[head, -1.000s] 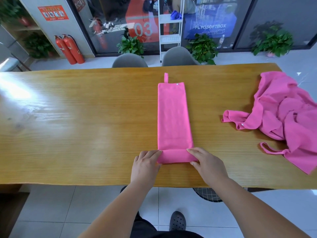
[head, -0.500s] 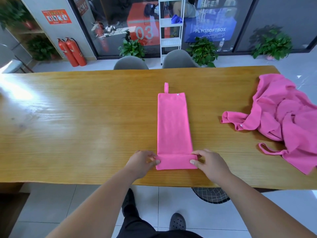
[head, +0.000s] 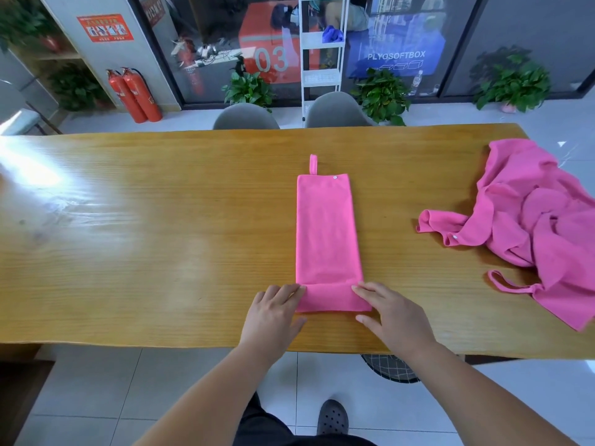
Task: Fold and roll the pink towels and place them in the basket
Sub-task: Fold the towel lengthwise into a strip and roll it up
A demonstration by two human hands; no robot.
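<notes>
Rolling is the step in hand, and it is only just begun. One pink towel (head: 326, 233) lies folded into a long narrow strip in the middle of the worktop (head: 161, 220), running away from the person, with its hanging loop (head: 313, 164) at the far end. The near end is turned over into a short flat band (head: 333, 297), close to the worktop's near edge.

The left grip (head: 273, 313) sits at the band's left end and the right grip (head: 392, 317) at its right end. In both, the fingers are nearly straight, with the tips resting on the band's far edge and the thumbs by its near edge. Neither grip is closed round the cloth; they frame and press it more than hold it.

The next move, as I judge it, calls for both grips to turn the band forward together, evenly, so that the roll stays tight and square to the strip and does not skew to one side.

Much of the task is left: a heap of pink towels (head: 541, 226) lies unfolded at the right end of the worktop. A dark mesh object (head: 389, 370) shows below the near edge; I cannot tell whether it is the basket.
</notes>
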